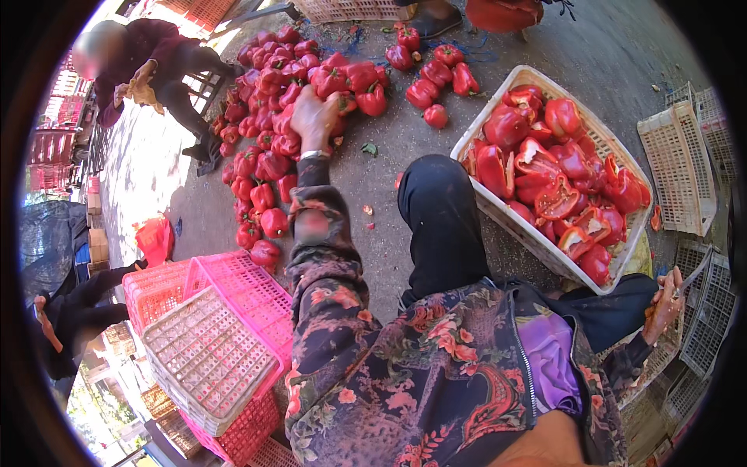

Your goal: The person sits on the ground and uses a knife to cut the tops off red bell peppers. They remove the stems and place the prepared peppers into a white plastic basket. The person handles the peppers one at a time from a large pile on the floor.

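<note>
A heap of whole red bell peppers lies on the floor ahead of me. My left hand is stretched out over it, touching peppers near its right side; its fingertips are partly hidden, so whether it grips one cannot be told. Low on the right, beside my bent leg, my right hand is closed around a knife, its blade pointing up and outward. Cut, hollowed red peppers fill a white plastic crate on my right, some showing pale insides and seeds.
Several whole peppers lie apart from the heap. Stacked pink and white plastic crates stand close on my left. More crates line the right edge. One person bends at upper left; another is at far left.
</note>
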Action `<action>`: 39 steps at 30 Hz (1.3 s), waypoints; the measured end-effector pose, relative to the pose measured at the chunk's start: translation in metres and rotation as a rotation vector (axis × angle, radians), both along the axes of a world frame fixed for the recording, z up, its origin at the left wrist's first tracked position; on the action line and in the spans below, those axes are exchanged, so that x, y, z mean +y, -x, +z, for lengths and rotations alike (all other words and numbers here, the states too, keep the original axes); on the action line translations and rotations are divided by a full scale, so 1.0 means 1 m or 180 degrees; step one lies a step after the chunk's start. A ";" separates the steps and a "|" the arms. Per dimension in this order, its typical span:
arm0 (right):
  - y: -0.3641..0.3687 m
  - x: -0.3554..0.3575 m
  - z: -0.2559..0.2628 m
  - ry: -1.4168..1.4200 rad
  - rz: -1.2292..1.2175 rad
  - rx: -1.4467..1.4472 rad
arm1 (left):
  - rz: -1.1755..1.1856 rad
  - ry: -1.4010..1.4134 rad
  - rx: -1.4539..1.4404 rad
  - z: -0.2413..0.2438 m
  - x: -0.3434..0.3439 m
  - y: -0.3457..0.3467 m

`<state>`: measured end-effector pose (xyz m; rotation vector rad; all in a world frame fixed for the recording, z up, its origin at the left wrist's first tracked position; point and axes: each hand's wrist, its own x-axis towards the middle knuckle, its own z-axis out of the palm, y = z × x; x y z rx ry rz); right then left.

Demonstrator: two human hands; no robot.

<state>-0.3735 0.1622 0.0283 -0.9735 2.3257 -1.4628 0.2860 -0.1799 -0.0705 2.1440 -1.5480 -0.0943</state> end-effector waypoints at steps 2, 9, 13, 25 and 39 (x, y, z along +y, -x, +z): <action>-0.012 -0.013 0.001 -0.0181 -0.0038 0.0089 | 0.0427 -0.0287 -0.0160 -0.035 -0.002 -0.060; -0.046 -0.056 -0.002 -0.0417 0.0035 0.0145 | 0.0794 -0.1000 -0.0471 -0.109 -0.045 -0.159; -0.057 -0.069 -0.008 -0.0597 0.0008 0.0178 | 0.0512 -0.1502 -0.0820 -0.144 -0.082 -0.171; -0.087 -0.118 -0.030 -0.1037 0.0194 0.0397 | 0.0302 -0.1578 -0.0985 -0.190 -0.108 -0.226; -0.214 -0.155 -0.006 -0.0566 0.1735 -0.0981 | -0.1462 0.1900 0.1882 0.066 0.039 0.025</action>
